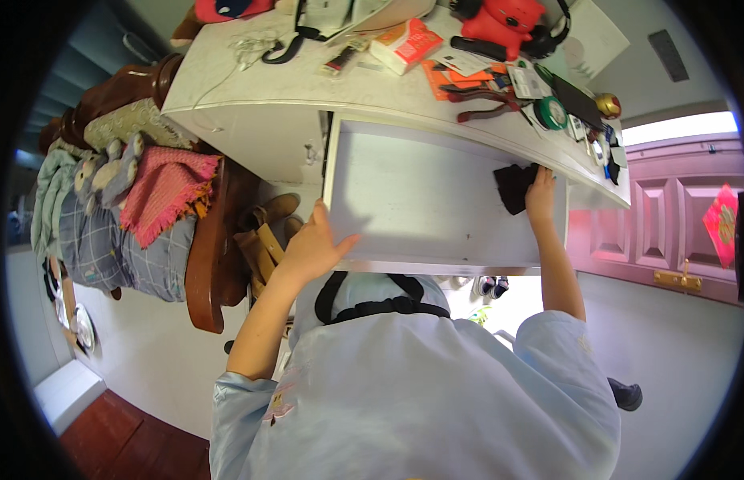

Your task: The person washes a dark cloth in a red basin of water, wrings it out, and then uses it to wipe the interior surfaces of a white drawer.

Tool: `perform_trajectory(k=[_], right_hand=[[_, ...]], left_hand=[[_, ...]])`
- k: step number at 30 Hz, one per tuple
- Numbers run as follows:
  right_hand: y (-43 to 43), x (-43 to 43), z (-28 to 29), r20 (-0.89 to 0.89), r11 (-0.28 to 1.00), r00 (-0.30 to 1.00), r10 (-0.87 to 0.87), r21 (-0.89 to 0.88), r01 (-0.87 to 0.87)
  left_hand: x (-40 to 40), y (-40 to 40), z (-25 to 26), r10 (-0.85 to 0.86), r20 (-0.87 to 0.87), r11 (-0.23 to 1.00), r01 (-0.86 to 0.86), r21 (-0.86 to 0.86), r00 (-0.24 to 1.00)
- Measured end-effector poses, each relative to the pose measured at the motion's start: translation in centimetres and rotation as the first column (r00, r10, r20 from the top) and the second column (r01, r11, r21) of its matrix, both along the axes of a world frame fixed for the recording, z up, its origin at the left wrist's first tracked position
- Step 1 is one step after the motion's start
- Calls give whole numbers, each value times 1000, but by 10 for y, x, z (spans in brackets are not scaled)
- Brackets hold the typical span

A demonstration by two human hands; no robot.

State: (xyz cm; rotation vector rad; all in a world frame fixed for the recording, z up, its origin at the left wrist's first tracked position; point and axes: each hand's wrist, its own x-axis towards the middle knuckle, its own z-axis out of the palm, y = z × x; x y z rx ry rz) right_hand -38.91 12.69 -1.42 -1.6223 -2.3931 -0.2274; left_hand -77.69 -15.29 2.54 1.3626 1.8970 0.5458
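In front of me a white drawer [402, 198] is pulled out from under a white tabletop. My left hand [316, 243] grips its near left corner, with the thumb over the inner side and the fingers along the left wall. A black cloth [513, 187] is in my right hand [540, 195], at the right end of the drawer. My right fingertips reach towards the far right corner and are partly hidden by the cloth. A few small dark specks lie on the drawer's bottom near the front.
The tabletop [276, 78] carries a tissue pack [406, 45], pliers [483, 96], green tape [550, 113], a red figurine [505, 24] and a tangled white cable [252, 48]. On the left stands a wooden seat [207, 288] with cushions and a pink fringed cloth [167, 189]. Brown boots [270, 213] stand beside it.
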Motion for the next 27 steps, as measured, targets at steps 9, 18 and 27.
perform_trajectory(k=[9,18,27], right_hand=[[7,31,10,-74,988,986,-148,-56,144],[-28,-93,-7,-14,929,931,365,72,-363],[-78,-306,-1,-381,668,597,706,79,-740]], left_hand=[[-1,0,5,0,16,1000,0,-18,1000],[-1,0,3,-6,49,1000,6,-13,999],[-8,-4,-4,81,216,995,-90,33,973]])
